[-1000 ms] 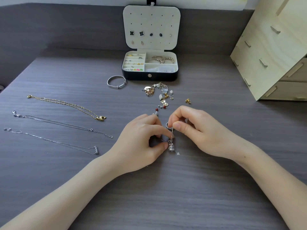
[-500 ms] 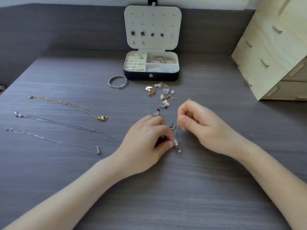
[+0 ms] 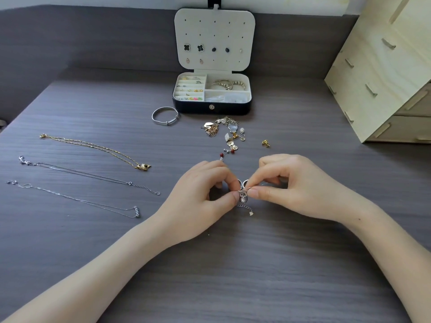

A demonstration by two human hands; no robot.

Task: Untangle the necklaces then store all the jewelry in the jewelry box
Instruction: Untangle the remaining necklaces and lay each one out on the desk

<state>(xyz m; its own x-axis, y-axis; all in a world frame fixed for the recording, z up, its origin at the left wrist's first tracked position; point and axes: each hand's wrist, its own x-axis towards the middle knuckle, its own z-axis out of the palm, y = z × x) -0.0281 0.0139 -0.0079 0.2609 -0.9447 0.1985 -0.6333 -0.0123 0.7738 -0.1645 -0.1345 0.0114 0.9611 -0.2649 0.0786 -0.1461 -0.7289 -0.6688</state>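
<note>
now, near the middle of the grey worktop, our left grip and right grip meet thumb to thumb, each with fingers curled. both pinch the tangled necklace at its small silver pendant. a short chain end with a tiny charm hangs out below the thumbs onto the worktop, and two ring-like loops show just above the pinch. how the chain is knotted we cannot tell. at 12 o'clock from the hands lies a loose pile of jewelry, with a gold earring apart at 1 o'clock. beyond the pile the jewelry box stands open, its lid upright and studded with earrings, its compartments already holding pieces. a silver bangle lies just beside the box, at its 8 o'clock. out at 9 o'clock from the hands three necklaces lie stretched out, well apart: a gold necklace farthest, a silver necklace in between, and a thin silver chain nearest us. a wooden drawer unit stands at 2 o'clock.
</note>
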